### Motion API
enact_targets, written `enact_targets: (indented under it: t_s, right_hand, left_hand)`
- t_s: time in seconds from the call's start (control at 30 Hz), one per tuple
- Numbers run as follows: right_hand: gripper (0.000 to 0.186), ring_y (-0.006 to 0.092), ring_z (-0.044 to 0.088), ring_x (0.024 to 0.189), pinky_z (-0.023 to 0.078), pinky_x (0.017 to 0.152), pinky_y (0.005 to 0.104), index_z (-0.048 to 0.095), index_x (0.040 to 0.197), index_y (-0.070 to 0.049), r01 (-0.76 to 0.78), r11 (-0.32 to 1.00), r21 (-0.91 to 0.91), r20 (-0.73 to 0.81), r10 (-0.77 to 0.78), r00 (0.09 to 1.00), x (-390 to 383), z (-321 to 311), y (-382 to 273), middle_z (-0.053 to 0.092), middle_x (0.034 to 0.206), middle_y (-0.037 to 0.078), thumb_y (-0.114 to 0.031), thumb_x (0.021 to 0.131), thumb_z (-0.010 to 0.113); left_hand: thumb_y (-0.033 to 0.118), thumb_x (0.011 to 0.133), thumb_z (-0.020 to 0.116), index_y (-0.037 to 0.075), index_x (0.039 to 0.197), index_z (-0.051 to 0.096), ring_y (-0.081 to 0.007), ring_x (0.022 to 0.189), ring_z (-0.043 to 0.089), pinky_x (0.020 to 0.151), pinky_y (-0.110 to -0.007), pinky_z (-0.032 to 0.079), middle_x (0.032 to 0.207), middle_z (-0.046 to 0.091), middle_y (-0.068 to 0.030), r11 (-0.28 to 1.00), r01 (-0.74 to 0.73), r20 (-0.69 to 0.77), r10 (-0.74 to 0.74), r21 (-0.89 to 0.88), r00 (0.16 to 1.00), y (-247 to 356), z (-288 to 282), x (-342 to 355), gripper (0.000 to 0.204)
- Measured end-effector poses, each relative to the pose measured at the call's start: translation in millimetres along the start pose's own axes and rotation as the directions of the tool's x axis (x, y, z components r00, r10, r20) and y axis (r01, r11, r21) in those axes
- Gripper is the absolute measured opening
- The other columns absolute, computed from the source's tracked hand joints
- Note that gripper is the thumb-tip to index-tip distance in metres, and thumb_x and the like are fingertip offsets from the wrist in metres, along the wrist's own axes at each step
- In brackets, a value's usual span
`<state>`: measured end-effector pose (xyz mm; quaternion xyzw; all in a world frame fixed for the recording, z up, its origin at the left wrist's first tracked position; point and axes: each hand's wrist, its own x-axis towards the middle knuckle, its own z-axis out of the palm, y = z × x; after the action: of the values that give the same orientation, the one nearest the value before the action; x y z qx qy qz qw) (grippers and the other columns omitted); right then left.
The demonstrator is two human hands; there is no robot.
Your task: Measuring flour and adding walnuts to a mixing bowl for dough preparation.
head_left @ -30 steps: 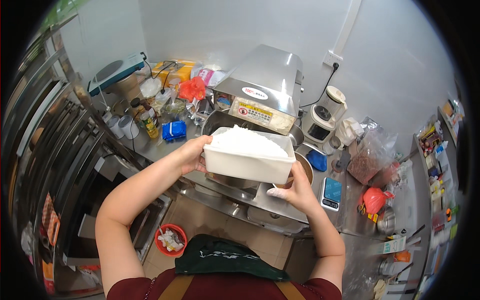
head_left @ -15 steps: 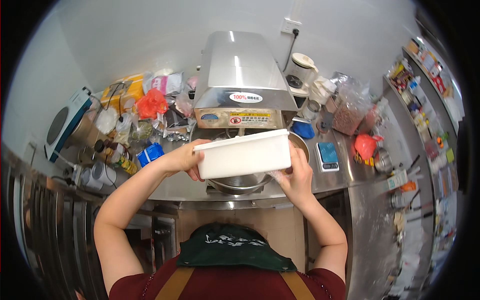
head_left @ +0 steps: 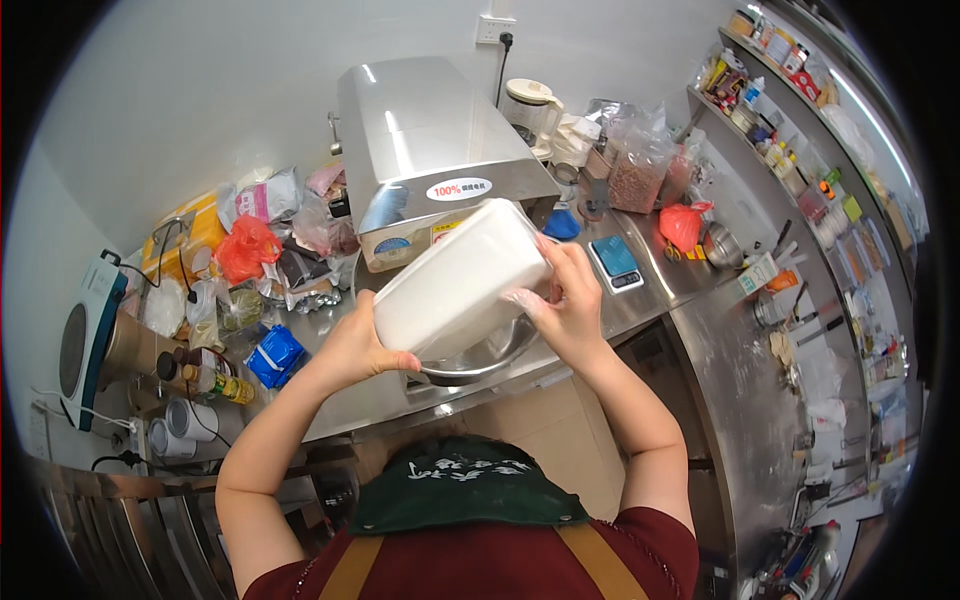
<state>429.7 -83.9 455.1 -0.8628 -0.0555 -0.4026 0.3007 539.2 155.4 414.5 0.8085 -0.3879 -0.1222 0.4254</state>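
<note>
Between my two hands a white rectangular plastic tub (head_left: 455, 285) is held up, steeply tipped over a round metal mixing bowl (head_left: 478, 358). My left hand (head_left: 365, 348) grips its near-left end, thumb along the lower edge. At the opposite end my right hand (head_left: 566, 298) is closed on the tub, with a bit of clear film or white residue by the thumb. The tub's underside faces me, so its opening and contents are hidden. Behind it stands a large stainless steel mixer (head_left: 430, 140), its lower front partly covered by the tub.
On the steel counter right of the mixer lie a digital scale (head_left: 615, 263), a bag of brown granules (head_left: 637, 175) and a red plastic bag (head_left: 682, 226). At left are a blue packet (head_left: 274, 356), bottles (head_left: 218, 382) and piled bags. Crowded shelves (head_left: 800, 180) line the right wall.
My hands have tipped the tub further, its right end now higher and its underside turned toward me. My view has swung to the right.
</note>
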Motion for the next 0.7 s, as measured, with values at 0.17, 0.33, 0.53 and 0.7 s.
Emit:
enact_targets:
  t_s: [0.17,0.33,0.53,0.7]
  right_hand:
    - [0.057,0.0226,0.053,0.064,0.043,0.053,0.0285,0.048,0.106,0.001,0.031,0.999,-0.027,0.026,-0.030,0.999,5.3,1.6,-4.6,0.049,0.083,0.012,-0.017,0.057,0.072]
    - [0.062,0.0111,0.041,0.049,0.036,0.043,0.0213,0.046,0.109,-0.001,0.103,0.993,-0.059,-0.024,-0.105,0.994,7.5,1.5,-2.4,0.049,0.083,0.008,-0.018,0.056,0.073]
    - [0.055,0.0167,0.050,0.059,0.043,0.053,0.0257,0.044,0.110,-0.002,0.033,0.987,0.159,0.073,-0.045,0.996,12.1,-12.9,-7.8,0.049,0.089,0.011,-0.010,0.061,0.067]
    - [0.040,0.0091,0.050,0.068,0.044,0.059,0.0201,0.048,0.108,-0.003,-0.071,0.963,0.259,-0.185,0.121,0.975,4.7,-27.2,26.5,0.050,0.094,0.007,-0.003,0.069,0.059]
  left_hand:
    - [0.041,0.045,0.075,-0.005,0.100,0.036,-0.0358,0.089,0.050,0.074,-0.037,0.042,0.092,0.050,-0.0226,0.890,0.044,-0.017,-0.041,0.454,0.999,14.5,-4.6,4.2,0.082]
    - [0.033,0.047,0.072,0.000,0.105,0.037,-0.0342,0.092,0.048,0.076,-0.037,0.041,0.097,0.049,-0.0205,0.889,-0.149,-0.025,0.177,0.433,0.984,21.8,7.2,14.5,0.076]
    - [0.029,0.048,0.072,0.001,0.104,0.037,-0.0321,0.086,0.053,0.075,-0.036,0.042,0.093,0.053,-0.0191,0.969,0.011,-0.037,-0.002,0.247,0.999,21.2,18.6,21.0,0.072]
    - [0.026,0.048,0.073,0.001,0.103,0.037,-0.0279,0.089,0.054,0.077,-0.033,0.042,0.095,0.054,-0.0185,0.995,0.019,-0.069,-0.012,0.101,0.998,14.7,21.9,18.8,0.071]
